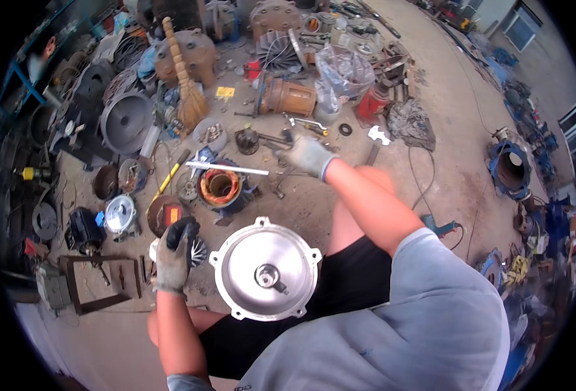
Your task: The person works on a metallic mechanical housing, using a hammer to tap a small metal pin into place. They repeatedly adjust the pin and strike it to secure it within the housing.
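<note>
From my remote seat I see my left hand (172, 255), gloved, fingers curled around a small finned impeller (197, 251) just left of the round silver motor end cover (266, 268), which rests in front of my knees with its short shaft stub pointing up. My right hand (309, 155), also gloved, is stretched out over the floor with fingers clenched on 1 long thin metal rod (226, 168) that lies level above the open motor stator with copper windings (221, 188). A straw broom (187, 85) and rusty housings lie well beyond.
</note>
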`<state>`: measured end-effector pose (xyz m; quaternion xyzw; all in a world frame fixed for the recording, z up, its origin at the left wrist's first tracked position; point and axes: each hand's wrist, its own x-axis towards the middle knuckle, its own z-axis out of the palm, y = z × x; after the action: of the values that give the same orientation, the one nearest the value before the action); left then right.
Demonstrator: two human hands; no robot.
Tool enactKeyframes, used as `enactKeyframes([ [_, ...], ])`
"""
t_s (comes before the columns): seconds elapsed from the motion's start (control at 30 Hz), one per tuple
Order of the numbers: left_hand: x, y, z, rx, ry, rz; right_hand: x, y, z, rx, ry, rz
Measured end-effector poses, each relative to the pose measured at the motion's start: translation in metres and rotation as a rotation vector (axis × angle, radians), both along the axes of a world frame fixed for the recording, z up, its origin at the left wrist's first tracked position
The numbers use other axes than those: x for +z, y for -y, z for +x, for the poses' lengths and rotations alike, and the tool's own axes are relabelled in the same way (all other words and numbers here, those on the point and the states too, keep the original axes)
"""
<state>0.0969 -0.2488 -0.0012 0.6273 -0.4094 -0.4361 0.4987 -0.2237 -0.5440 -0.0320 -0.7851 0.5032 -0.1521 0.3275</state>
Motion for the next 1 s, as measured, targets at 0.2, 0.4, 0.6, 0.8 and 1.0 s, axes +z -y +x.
enactKeyframes([
  [0.2,0.059,-0.009,-0.079,-0.164,0.253,-0.080,0.101,-0.130,-0.006,0.382,0.334,-0.074],
  [0.4,0.050,-0.005,-0.097,-0.330,0.711,-0.040,0.081,-0.186,-0.001,0.309,0.083,0.212],
  [0.6,0.057,0.006,-0.112,-0.240,0.738,-0.026,0.063,-0.183,0.002,0.283,0.222,0.079],
  [0.8,0.036,0.000,-0.097,-0.334,0.820,0.130,0.060,-0.163,0.004,0.449,0.271,0.038],
  [1.0,0.063,0.014,-0.096,-0.356,0.755,0.260,0.062,-0.157,0.019,0.383,-0.021,0.144],
])
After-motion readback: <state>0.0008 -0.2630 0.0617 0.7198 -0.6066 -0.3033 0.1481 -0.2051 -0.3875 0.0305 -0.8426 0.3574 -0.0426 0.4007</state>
